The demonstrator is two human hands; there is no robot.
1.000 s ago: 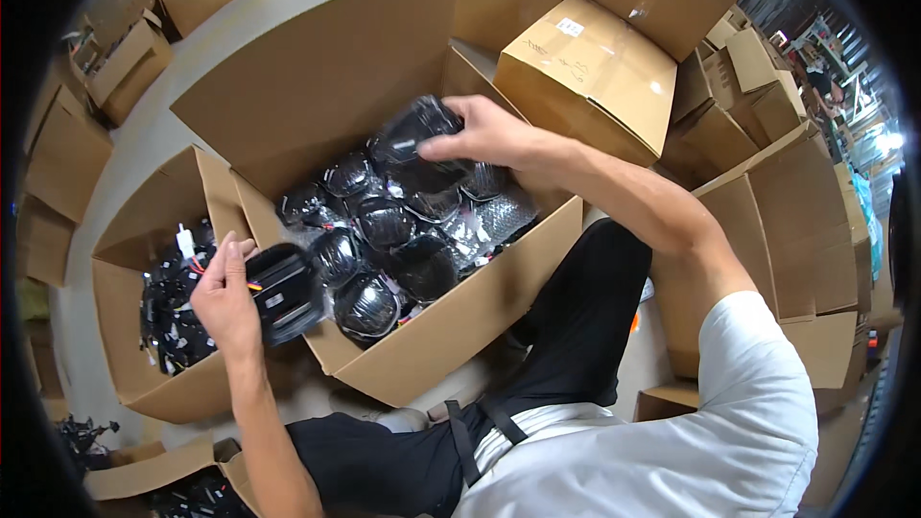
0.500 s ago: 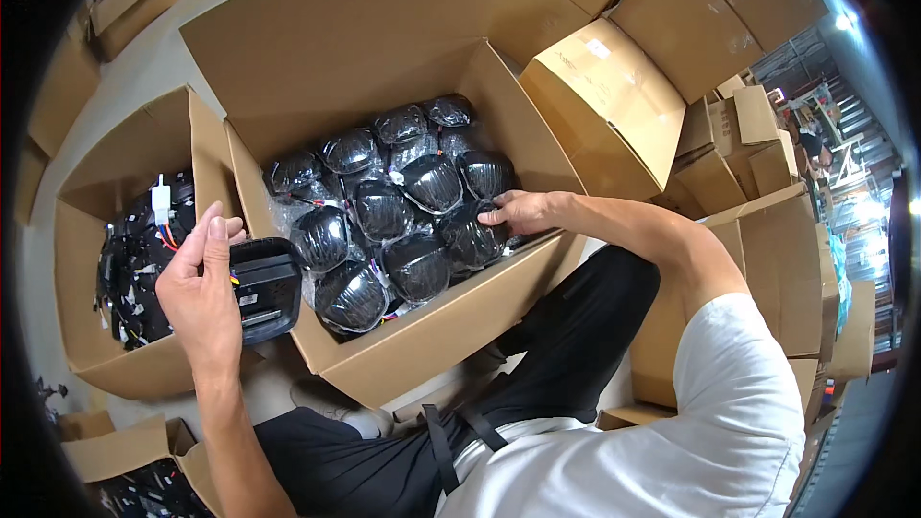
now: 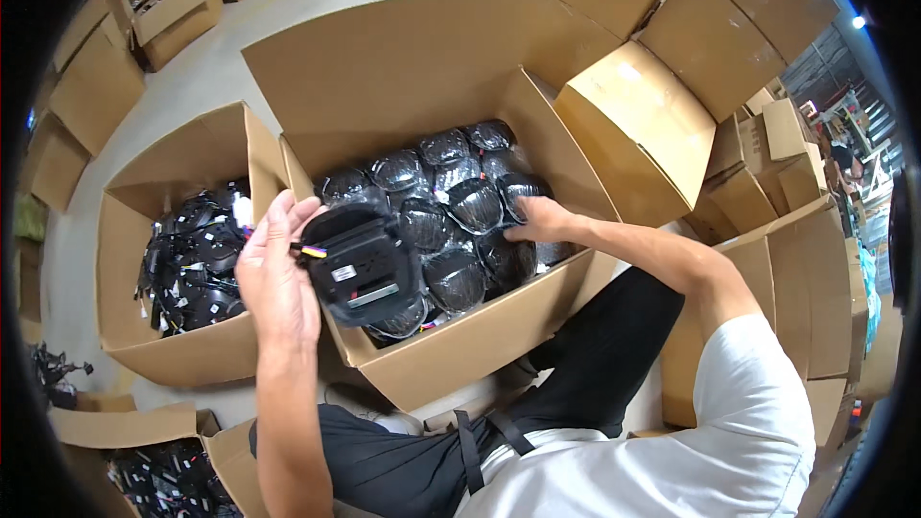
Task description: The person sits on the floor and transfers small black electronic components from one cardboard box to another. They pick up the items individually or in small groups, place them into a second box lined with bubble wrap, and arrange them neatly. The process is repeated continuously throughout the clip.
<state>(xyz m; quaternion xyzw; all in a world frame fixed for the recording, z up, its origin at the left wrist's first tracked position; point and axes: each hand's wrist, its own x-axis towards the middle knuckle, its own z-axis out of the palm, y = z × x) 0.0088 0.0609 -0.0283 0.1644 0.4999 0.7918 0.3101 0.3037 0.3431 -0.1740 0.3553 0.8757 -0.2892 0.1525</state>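
My left hand (image 3: 276, 278) holds a black plastic device (image 3: 363, 264) with short coloured wires at its left side, above the near left corner of a big open cardboard box (image 3: 460, 350). The box is filled with several black devices wrapped in clear bags (image 3: 451, 197). My right hand (image 3: 539, 221) reaches into the box's right side and rests on one bagged device (image 3: 508, 254), fingers curled on it; whether it grips is unclear.
A second open cardboard box (image 3: 197, 345) at my left holds loose black parts and cables. Closed cardboard boxes (image 3: 638, 125) stack to the right and behind. Another open box (image 3: 163, 465) with black parts sits at the lower left. Grey floor (image 3: 240, 29) lies beyond.
My left hand has carried the black device rightward and over the big box's corner. My right hand has stayed low at the box's right side on the bagged devices.
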